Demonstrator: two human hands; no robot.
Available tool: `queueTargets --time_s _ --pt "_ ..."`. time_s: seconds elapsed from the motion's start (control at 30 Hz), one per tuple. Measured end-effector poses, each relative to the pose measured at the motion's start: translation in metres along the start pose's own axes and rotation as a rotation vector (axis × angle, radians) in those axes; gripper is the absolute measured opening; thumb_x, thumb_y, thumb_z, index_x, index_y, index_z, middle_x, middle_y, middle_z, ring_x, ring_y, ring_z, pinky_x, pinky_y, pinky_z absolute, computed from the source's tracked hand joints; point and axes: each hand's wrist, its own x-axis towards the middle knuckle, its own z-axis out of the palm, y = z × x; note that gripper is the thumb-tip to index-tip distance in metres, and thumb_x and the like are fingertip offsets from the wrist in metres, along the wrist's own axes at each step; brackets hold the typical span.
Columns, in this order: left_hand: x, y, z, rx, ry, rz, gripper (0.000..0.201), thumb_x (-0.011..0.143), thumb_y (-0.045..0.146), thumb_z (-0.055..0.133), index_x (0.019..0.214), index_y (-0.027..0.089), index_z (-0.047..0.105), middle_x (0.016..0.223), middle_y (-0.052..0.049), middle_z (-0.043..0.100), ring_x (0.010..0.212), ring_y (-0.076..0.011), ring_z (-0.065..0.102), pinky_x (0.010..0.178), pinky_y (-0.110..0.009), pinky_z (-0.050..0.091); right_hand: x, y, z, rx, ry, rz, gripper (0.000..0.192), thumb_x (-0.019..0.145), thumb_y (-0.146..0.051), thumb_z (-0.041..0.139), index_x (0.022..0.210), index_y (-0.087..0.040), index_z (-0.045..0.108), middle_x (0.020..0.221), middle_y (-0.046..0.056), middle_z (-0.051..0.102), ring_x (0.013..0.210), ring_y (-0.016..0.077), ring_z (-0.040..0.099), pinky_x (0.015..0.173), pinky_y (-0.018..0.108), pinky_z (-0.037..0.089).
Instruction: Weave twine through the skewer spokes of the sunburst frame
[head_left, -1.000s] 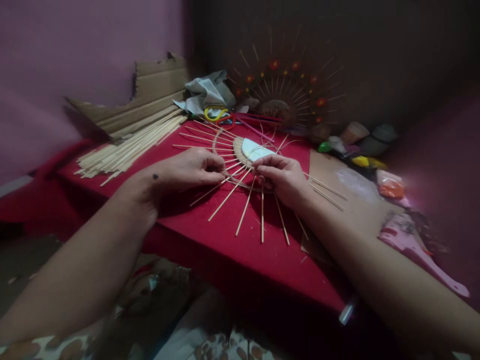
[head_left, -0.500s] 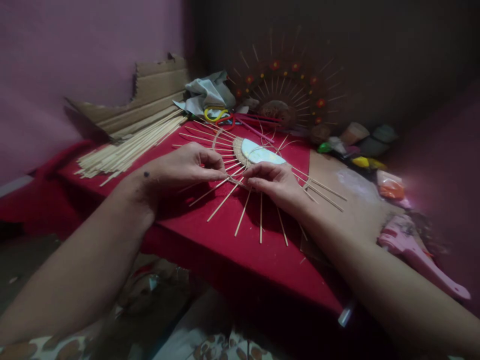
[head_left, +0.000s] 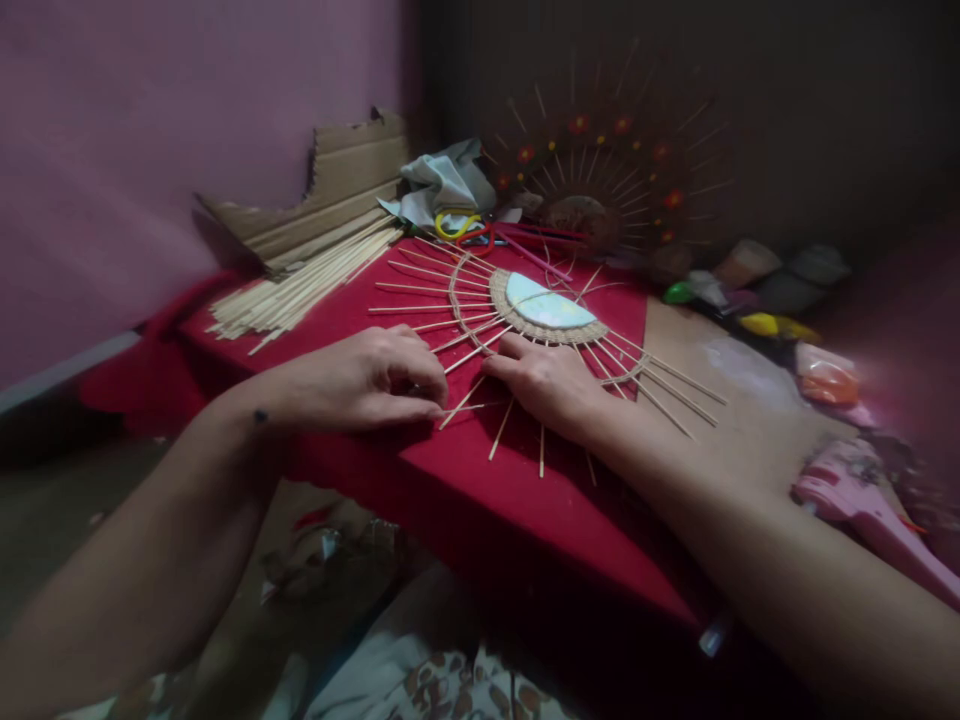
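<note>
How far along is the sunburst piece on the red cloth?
Done: sticks fan out from the woven half-disc, and a cord ring crosses the left spokes. In hand: the left hand pinches a thin strand at the near spokes while the right hand presses them down. Left: the ring looks unfinished, and there are no flowers like the finished sunburst behind.

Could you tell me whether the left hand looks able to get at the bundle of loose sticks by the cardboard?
Probably yes. The left hand is on the same side as the bundle of loose sticks, with only bare red cloth between them.
</note>
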Motion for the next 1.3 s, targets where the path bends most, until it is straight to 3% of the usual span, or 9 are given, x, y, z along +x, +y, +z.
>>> queueTargets --time_s 0.13,0.27,0.63,0.77,0.9,1.07,1.2,1.3 --pt "-0.008 0.007 0.005 0.042 -0.034 0.059 0.02 0.09 0.032 0.052 0.079 0.02 0.064 0.071 0.001 0.061 0.072 -0.0119 0.051 0.086 -0.028 0.034 0.001 -0.005 -0.005 -0.088 -0.035 0.003 0.029 0.097 -0.019 0.034 0.104 -0.021 0.062 0.1 0.006 0.059 0.072 0.0144 0.053 0.05 0.029 0.019" --pt "-0.014 0.011 0.009 0.108 -0.057 0.074 0.022 0.091 0.031 0.049 0.076 0.022 0.062 0.071 0.0 0.061 0.072 -0.0135 0.051 0.087 -0.029 0.034 0.001 -0.002 0.001 -0.073 0.022 0.004 0.028 0.097 -0.017 0.034 0.102 -0.021 0.062 0.095 0.005 0.059 0.071 0.0138 0.052 0.049 0.029 0.019" --pt "-0.011 0.01 0.0 0.244 0.007 -0.01 0.021 0.087 0.027 0.048 0.069 0.021 0.06 0.07 -0.003 0.06 0.07 -0.0164 0.047 0.071 -0.03 0.033 -0.002 0.001 0.005 0.001 0.089 -0.016 0.028 0.094 -0.015 0.037 0.096 -0.021 0.064 0.095 0.007 0.06 0.071 0.0156 0.051 0.052 0.03 0.024" --pt "0.004 -0.005 -0.007 0.3 0.066 -0.091 0.017 0.082 0.027 0.051 0.07 0.019 0.06 0.068 -0.003 0.058 0.067 -0.0156 0.047 0.066 -0.028 0.033 -0.004 0.0 0.005 0.009 0.096 -0.014 0.026 0.092 -0.016 0.04 0.094 -0.022 0.065 0.093 0.007 0.061 0.067 0.0155 0.05 0.049 0.03 0.02" --pt "0.033 -0.032 -0.011 0.316 0.043 -0.164 0.016 0.08 0.025 0.05 0.071 0.018 0.062 0.068 -0.003 0.059 0.063 -0.0136 0.049 0.062 -0.026 0.034 -0.006 -0.002 0.005 0.006 0.091 0.007 0.024 0.09 -0.016 0.042 0.095 -0.021 0.064 0.097 0.009 0.06 0.064 0.015 0.05 0.048 0.03 0.02" --pt "0.062 -0.052 -0.013 0.329 0.083 -0.22 0.016 0.078 0.024 0.053 0.076 0.016 0.067 0.072 -0.005 0.063 0.067 -0.0146 0.052 0.064 -0.026 0.036 -0.007 -0.003 0.007 0.059 0.188 0.022 0.025 0.09 -0.015 0.038 0.103 -0.018 0.06 0.102 0.011 0.062 0.08 0.0203 0.056 0.057 0.029 0.036" --pt "0.063 -0.056 -0.01 0.231 0.14 -0.233 0.021 0.079 0.027 0.051 0.079 0.014 0.068 0.071 -0.004 0.063 0.066 -0.013 0.053 0.065 -0.026 0.038 -0.009 -0.003 0.006 0.123 0.264 0.064 0.025 0.087 -0.016 0.044 0.108 -0.014 0.057 0.107 0.014 0.061 0.098 0.0249 0.055 0.078 0.036 0.044" --pt "0.057 -0.058 -0.007 0.098 0.161 -0.243 0.022 0.078 0.03 0.052 0.077 0.014 0.067 0.067 -0.001 0.063 0.063 -0.0113 0.052 0.063 -0.024 0.038 -0.009 -0.003 0.007 0.176 0.222 0.097 0.025 0.082 -0.015 0.047 0.105 -0.015 0.057 0.106 0.015 0.061 0.095 0.0248 0.055 0.079 0.037 0.046"
